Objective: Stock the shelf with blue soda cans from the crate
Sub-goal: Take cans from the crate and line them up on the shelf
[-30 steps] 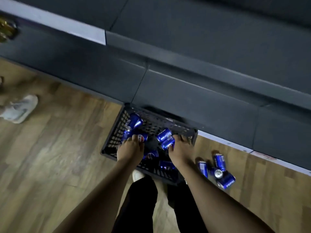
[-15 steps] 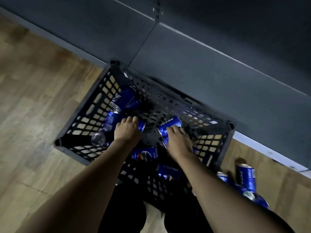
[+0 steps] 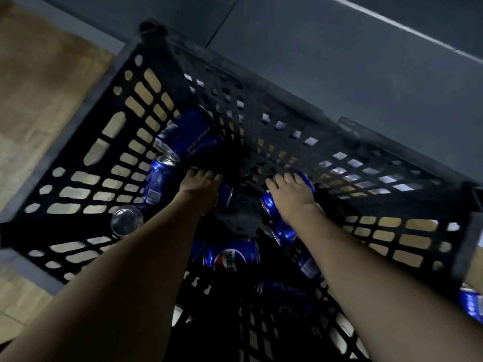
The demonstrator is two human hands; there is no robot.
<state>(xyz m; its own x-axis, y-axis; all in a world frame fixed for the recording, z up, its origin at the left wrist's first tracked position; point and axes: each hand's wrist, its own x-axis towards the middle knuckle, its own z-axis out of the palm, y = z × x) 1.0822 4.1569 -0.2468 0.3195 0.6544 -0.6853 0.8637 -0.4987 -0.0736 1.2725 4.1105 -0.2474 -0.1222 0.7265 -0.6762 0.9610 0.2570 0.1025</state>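
Observation:
Both my hands reach down into a black perforated plastic crate (image 3: 125, 142) that holds several blue soda cans. My left hand (image 3: 200, 189) grips a blue can (image 3: 225, 195) lying near the crate's middle; most of that can is hidden under the hand. My right hand (image 3: 292, 195) curls over another blue can (image 3: 269, 202), fingers wrapped across its top. Loose cans lie around them: one with a red, white and blue logo (image 3: 231, 254) toward me, two at the left wall (image 3: 188, 134), one upright showing its silver top (image 3: 125, 220).
The crate stands on a wood-pattern floor (image 3: 39, 87) against the dark grey base of a shelf unit (image 3: 366, 74). A blue can (image 3: 471, 301) lies on the floor outside the crate at the right edge. My dark trousers show below the crate.
The view has dropped much closer to the crate, which now fills the frame. Both hands stay on the same two cans, fingers closing further round them.

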